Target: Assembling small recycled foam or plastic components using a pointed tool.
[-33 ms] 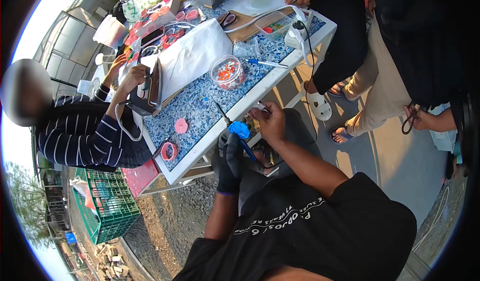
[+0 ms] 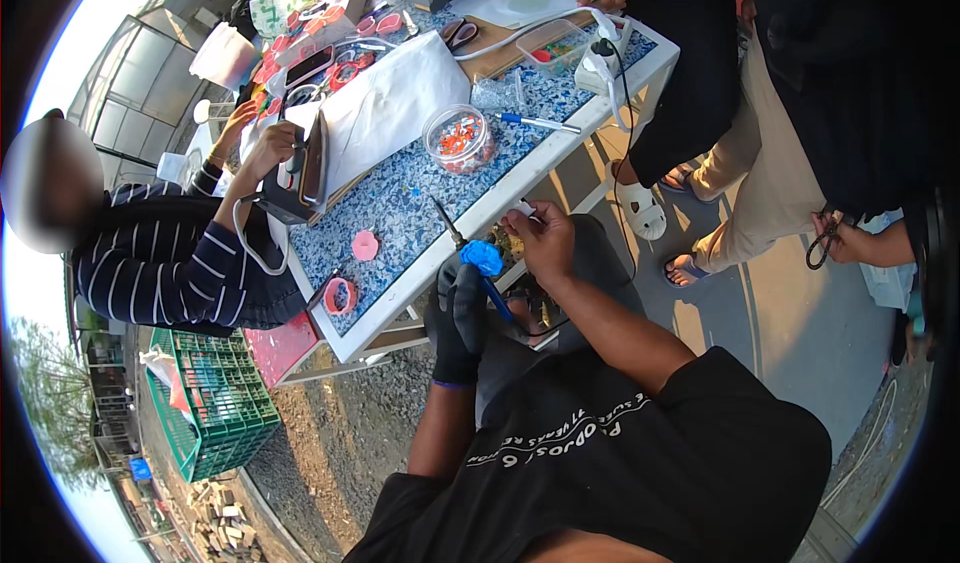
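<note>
My left hand (image 2: 458,313), in a black glove, is closed on a soldering iron (image 2: 496,300) with a blue handle and a thin metal tip that points up over the table edge. A crumpled-looking blue piece (image 2: 482,258) sits at the iron's front end, against the gloved fingertips; how it is fixed there I cannot tell. Bare and to the right, my right hand (image 2: 546,248) pinches a small white piece (image 2: 525,208) beside the table edge, apart from the iron.
The blue speckled table (image 2: 400,238) holds a round tub of red and white bits (image 2: 459,140), a pen (image 2: 538,123), a pink flower-shaped piece (image 2: 365,246), a pink ring (image 2: 340,296) and a power strip (image 2: 600,63). Across it, a co-worker's hand (image 2: 272,150) grips a heat sealer (image 2: 300,178).
The whole view has shifted slightly. The white piece in my right hand shows a little more plainly. Both hands keep their hold.
</note>
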Motion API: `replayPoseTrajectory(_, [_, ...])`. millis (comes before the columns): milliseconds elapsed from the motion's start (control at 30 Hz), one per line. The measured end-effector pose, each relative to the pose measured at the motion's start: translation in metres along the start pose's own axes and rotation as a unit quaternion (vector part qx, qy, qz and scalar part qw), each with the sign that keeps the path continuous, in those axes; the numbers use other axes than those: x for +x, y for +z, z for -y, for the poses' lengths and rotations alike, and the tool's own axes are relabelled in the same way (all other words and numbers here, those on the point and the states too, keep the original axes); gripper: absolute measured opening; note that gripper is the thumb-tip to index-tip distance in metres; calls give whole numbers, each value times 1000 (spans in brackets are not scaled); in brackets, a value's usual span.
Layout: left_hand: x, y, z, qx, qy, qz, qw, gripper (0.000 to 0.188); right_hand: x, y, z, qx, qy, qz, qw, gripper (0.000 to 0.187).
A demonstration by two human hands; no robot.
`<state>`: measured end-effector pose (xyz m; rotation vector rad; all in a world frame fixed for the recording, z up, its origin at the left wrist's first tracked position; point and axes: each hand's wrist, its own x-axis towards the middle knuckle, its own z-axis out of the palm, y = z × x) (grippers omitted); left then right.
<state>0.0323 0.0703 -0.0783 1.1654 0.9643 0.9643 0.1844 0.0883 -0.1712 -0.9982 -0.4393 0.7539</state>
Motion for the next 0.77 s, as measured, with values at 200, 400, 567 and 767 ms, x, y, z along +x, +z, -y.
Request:
replayPoseTrajectory(200, [-24,-18,-30,77,56,114,989,25,-21,-2,76,76,118,30,990,15])
replayPoseTrajectory(400, [-45,-19,-54,3,2,187,982,30,-19,14,128,199,171,189,946,26])
replayPoseTrajectory(567, [-43,-19,-50,-23,0,207,978,33,-20,19,136,207,183,264,924,28])
replayPoseTrajectory(767, [-40,-20,-53,-47,-12,220,974,38,-11,13,135,261,201,340,881,30])
